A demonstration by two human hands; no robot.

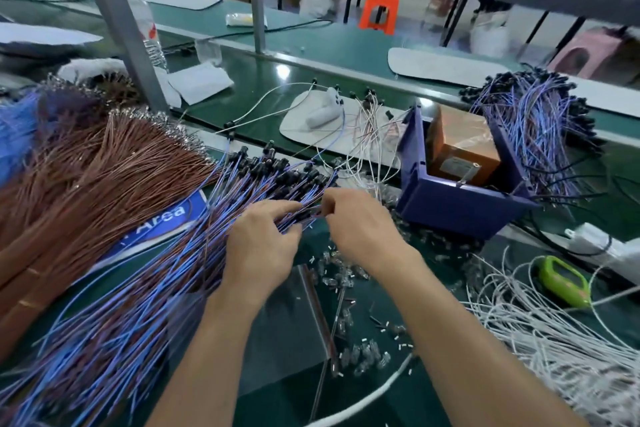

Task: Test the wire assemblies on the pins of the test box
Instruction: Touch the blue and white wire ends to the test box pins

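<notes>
Head view: we see the wires [194, 253], a thick sheaf of blue and brown leads with black plugs at their far ends, fanned across the left half of the tabletop [277, 409] from the near left corner up toward the middle. Our left hand [259, 250] lies on the sheaf near the plug end, fingers and thumb curled round a few leads. Our right hand [363, 229] meets it from the right, thumb and forefinger pinching one end just beside the left fingertips; what exactly is pinched is too small to tell.

The box [460, 204], dark blue and open-topped, stands tilted just right of the hands, apart from them, with an orange unit [457, 146] inside. We cannot make out its pins. Behind and right of it lies a second bundle [533, 125] of blue leads with black plugs.

Small clear parts [346, 274] are scattered below the right hand, partly beside a clear bag [287, 322] under our forearms. Brown wires [86, 177] pile up at the far left, partly over a blue sign [166, 218]. White wires [554, 340] spread at the near right, with a green device [564, 282] among them.
</notes>
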